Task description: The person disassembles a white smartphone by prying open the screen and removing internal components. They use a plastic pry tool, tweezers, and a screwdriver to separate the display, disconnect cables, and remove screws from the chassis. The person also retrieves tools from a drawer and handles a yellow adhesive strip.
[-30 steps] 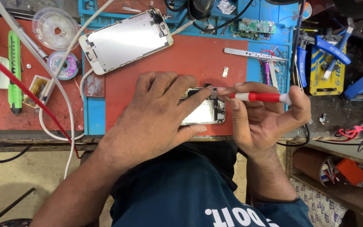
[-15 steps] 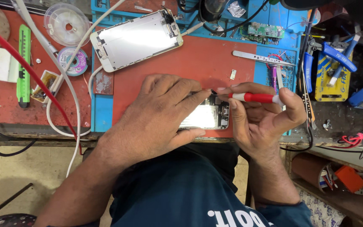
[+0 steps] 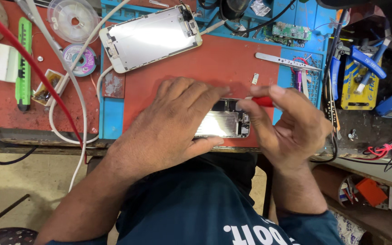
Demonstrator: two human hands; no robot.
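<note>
Opened phone body [image 3: 225, 122] lies at the near edge of the red work mat [image 3: 214, 63], its long axis running left to right. Left hand [image 3: 169, 127] presses flat over its left part, pinning it down, fingers spread toward the far right. Right hand [image 3: 291, 129] pinches a red-handled screwdriver [image 3: 262, 101], whose tip I cannot see, at the phone's far right corner. A detached screen panel [image 3: 153, 37] rests well apart, far left.
</note>
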